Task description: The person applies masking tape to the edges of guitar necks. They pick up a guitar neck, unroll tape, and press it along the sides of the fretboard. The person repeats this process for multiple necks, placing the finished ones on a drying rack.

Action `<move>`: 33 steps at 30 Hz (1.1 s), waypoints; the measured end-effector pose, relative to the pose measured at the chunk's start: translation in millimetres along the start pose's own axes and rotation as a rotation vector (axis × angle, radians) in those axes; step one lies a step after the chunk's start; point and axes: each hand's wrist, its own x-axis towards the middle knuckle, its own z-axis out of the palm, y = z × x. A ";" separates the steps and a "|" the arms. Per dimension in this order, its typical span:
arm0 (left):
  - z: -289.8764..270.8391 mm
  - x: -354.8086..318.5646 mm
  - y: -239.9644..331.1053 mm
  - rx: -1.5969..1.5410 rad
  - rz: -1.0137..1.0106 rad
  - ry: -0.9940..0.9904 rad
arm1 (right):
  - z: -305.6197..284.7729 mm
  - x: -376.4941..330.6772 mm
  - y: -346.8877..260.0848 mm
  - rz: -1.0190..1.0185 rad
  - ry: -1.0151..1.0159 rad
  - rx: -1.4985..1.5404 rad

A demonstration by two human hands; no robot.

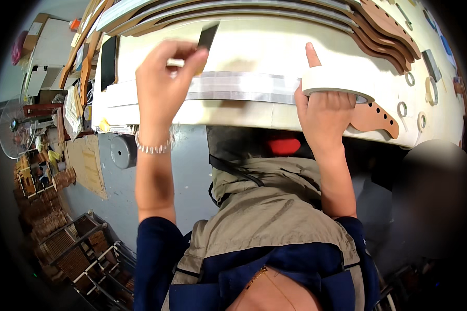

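My left hand (166,78) is raised above the table, thumb and fingers pinched on a dark, flat, blade-like strip (208,35); its exact kind is unclear. A guitar neck (238,87) lies lengthwise along the near table edge, its face covered by pale and silvery-grey strips. Its brown headstock (374,120), pierced with several holes, points right. Over the neck's right part, my right hand (324,111) holds a roll of cream masking tape (340,85). The index finger sticks out past the roll while the other fingers curl at it, their tips partly hidden.
Several more guitar necks (275,10) are stacked along the table's far side. Small tape rolls (431,90) and a grey block (430,65) sit at the right. A black rectangular piece (108,63) lies left. Beyond the table are a fan (13,124) and a round stool (123,151).
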 end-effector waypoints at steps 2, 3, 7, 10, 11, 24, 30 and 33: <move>-0.1 -30.3 9.0 -0.139 -0.209 -0.034 | -0.8 1.3 0.0 -0.010 -0.002 0.006; 5.0 -40.0 11.5 -0.215 -0.314 -0.088 | -0.8 1.7 -0.3 -0.012 0.003 0.006; 17.7 -57.9 17.2 -0.499 -0.421 -0.309 | 2.4 -0.3 0.6 -0.029 0.033 0.008; 19.5 -53.2 17.9 -0.463 -0.442 -0.374 | 5.5 -3.3 4.0 -0.016 0.006 0.017; 19.2 -52.5 19.0 -0.475 -0.455 -0.369 | 5.2 -3.6 3.6 -0.006 -0.013 0.024; 3.4 -37.5 -0.5 -0.601 -0.397 -0.391 | -96.2 1.4 54.0 -0.011 -0.160 0.868; -29.9 20.0 -36.8 0.135 -0.218 0.058 | -93.4 68.6 265.5 0.506 -0.033 0.016; -15.5 12.2 -24.7 0.370 -0.060 0.013 | -68.3 90.7 323.9 0.458 -0.338 -0.184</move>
